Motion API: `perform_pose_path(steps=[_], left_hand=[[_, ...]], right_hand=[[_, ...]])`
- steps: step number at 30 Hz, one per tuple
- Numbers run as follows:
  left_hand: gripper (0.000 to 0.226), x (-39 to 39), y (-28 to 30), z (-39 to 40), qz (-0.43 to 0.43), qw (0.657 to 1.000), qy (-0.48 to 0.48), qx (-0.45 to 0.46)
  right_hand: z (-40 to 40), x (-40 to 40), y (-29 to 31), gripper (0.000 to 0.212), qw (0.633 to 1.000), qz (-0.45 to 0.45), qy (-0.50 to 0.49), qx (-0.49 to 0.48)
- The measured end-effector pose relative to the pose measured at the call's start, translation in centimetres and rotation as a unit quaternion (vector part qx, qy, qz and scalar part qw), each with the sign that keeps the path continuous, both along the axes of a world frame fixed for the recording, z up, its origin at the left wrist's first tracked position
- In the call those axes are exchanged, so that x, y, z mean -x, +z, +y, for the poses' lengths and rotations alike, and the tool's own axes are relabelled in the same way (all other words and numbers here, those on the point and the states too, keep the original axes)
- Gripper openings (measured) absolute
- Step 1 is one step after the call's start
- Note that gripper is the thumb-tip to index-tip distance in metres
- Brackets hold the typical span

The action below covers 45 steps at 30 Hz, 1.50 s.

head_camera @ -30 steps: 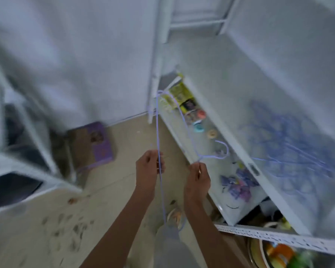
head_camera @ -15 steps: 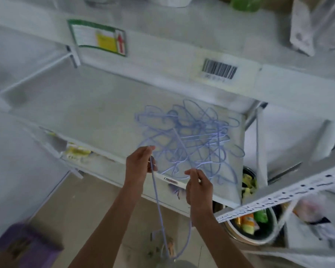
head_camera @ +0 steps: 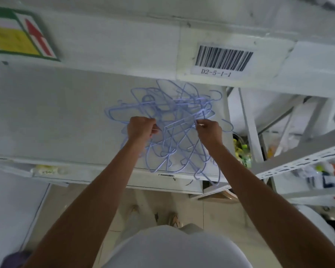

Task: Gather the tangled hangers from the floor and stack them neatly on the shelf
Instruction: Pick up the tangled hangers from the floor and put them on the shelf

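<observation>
A heap of several thin lilac wire hangers (head_camera: 174,120) lies tangled on the white shelf (head_camera: 56,120), toward its right end; a few loops hang over the front edge. Both my arms reach over the shelf. My left hand (head_camera: 140,128) is curled round a hanger wire at the heap's left side. My right hand (head_camera: 209,129) pinches another part of a hanger wire at the heap's right side. The stretch of wire between my hands merges with the heap, so I cannot tell its full outline.
The upper shelf beam (head_camera: 124,41) runs just above the heap, with a barcode label (head_camera: 222,59) and a green-and-yellow arrow sticker (head_camera: 19,35). A perforated metal rack rail (head_camera: 298,161) juts in at the right. Below is tiled floor (head_camera: 211,213) and a purple box (head_camera: 14,260).
My view swung from the floor up to the shelf. Both hands carried the lilac hanger upward and forward and now hold it over the heap on the shelf.
</observation>
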<state>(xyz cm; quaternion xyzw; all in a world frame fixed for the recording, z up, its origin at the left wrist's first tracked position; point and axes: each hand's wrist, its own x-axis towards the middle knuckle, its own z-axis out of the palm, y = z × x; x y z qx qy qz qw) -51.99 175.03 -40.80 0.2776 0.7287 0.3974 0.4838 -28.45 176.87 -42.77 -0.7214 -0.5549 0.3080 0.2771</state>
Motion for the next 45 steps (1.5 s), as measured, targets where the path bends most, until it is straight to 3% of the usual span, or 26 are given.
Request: perform_pose_path(steps=[6,14,20,26,31,38,45], left_hand=[[0.028,2.7,0.1,2.4,-0.041,0.999,-0.023,0.026],[0.022,4.7,-1.1,1.3,-0.11,0.988,-0.067,0.084],[0.02,5.8,-2.4,0.7,-0.123,0.983,-0.098,0.095],[0.017,5.4,-4.1,0.7,0.002,0.989,-0.141,0.037],[0.028,4.6,-3.9,-1.7,0.204,0.953,-0.222,-0.026],[0.036,4.8,-1.6,-6.7,0.318,0.899,-0.292,-0.079],[0.042,1.0,-1.1,-16.4,0.347,0.891,-0.279,-0.086]], right_hand=[[4.1,2.7,2.2,0.027,0.993,-0.112,0.041,0.008],[4.7,4.0,1.8,0.035,0.992,-0.093,0.06,0.054],[1.8,4.9,1.0,0.035,0.994,-0.103,0.023,-0.01],[-1.8,5.7,0.7,0.041,0.966,-0.237,0.084,-0.056],[-4.9,5.9,-0.2,0.049,0.947,-0.3,0.112,-0.01],[-8.1,4.5,1.0,0.056,0.949,-0.285,0.133,-0.008],[-15.6,-0.6,2.6,0.054,0.947,-0.267,0.178,-0.014]])
